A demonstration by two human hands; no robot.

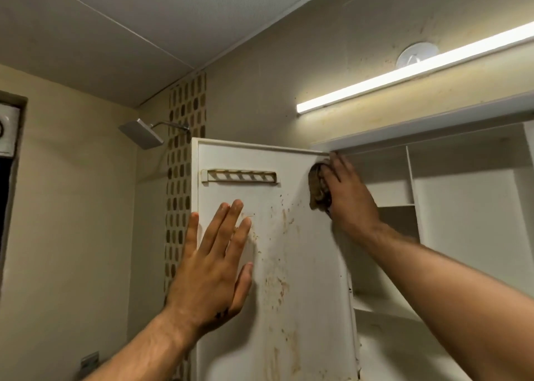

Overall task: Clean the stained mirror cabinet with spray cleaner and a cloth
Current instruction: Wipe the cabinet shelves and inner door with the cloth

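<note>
From the head camera, you face the inner side of an open white cabinet door (303, 265), which swings out toward you on the left of the white wall cabinet (462, 207). Your left hand (213, 268) lies flat against the door's left half, fingers straight and slightly spread, palm pressed on the panel and holding nothing. Your right hand (346, 195) reaches up to the door's upper right corner, close to the hinge side, with its fingers folded over a crumpled brown cloth (318, 189). The cloth is bunched between that hand and the door surface, touching the panel just under the top edge.

Brown stains (277, 288) run in splatters and streaks down the middle of the door, from beside your left fingertips to the bottom of the view. They lie between your two hands and below them. A slotted white plastic rack (241, 176) with rusty-looking marks is fixed across the upper part of the door, above your left hand.

Behind your right arm the cabinet stands open, its white shelves and an upright divider showing. Above it, a long lit white tube light (404, 74) runs along the beige wall. To the left, a square grey metal shower head (141, 133) juts out beside a vertical strip of brown mosaic tiles (182, 178).
</note>
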